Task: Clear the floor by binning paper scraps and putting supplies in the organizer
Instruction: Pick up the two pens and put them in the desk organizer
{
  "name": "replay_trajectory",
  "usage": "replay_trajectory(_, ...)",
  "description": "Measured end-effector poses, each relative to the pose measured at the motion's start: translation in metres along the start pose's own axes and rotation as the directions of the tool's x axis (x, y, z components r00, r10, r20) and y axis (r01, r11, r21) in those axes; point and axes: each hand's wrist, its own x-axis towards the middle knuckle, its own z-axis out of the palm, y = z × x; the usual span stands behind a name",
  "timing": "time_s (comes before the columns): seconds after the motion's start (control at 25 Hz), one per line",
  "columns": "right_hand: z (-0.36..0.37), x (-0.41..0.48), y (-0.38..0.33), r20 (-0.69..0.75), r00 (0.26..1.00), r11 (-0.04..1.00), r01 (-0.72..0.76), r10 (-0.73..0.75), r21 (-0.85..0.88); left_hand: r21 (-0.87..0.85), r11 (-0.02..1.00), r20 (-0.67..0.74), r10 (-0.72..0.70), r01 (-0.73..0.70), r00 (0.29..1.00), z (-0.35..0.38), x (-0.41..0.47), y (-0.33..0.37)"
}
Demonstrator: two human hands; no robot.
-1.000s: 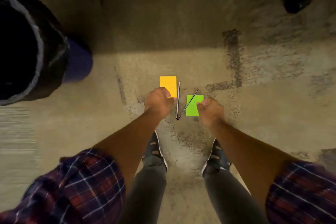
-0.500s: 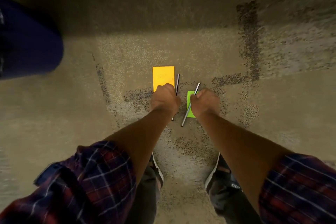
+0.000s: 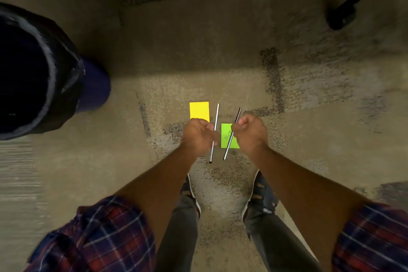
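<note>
My left hand (image 3: 196, 137) is closed around a thin grey pencil (image 3: 216, 117) that points away from me. My right hand (image 3: 251, 132) grips a second, darker pencil (image 3: 227, 149), tilted to the right. A yellow paper note (image 3: 199, 110) lies flat on the floor just beyond my left hand, partly hidden by my knuckles. A green paper note (image 3: 225, 134) with scribbles lies between my hands, under the right pencil. A blue bin (image 3: 95, 86) lined with a black bag (image 3: 66, 77) stands at the far left. No organizer is in view.
Speckled concrete floor (image 3: 198, 51) stretches ahead, darker in shadow at the top. A black furniture leg (image 3: 340, 15) stands at the upper right. My two shoes (image 3: 260, 203) are planted just below my hands.
Both hands have come up off the floor, each with a pencil in it. The view has pulled back and the bin is in sight again at the left. The notes have not moved.
</note>
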Motion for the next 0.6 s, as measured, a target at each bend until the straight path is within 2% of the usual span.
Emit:
replay_trajectory(0.2,-0.054,-0.068,-0.072,0.068,0.996,0.983,0.045,-0.057,0.176,-0.191,0.98,0.042,0.066,-0.057,0.997,-0.041,-0.096,0.053)
replay_trajectory(0.4,-0.112,-0.151,-0.159,0.09,0.986,0.94,0.103,-0.139,0.324,-0.305,0.941,0.033,0.167,-0.149,0.985,-0.09,-0.203,0.108)
replay_trajectory(0.6,-0.174,-0.246,-0.253,0.073,0.966,0.878,0.192,-0.247,0.439,-0.325,0.909,0.059,0.296,-0.262,0.953,-0.133,-0.317,0.161)
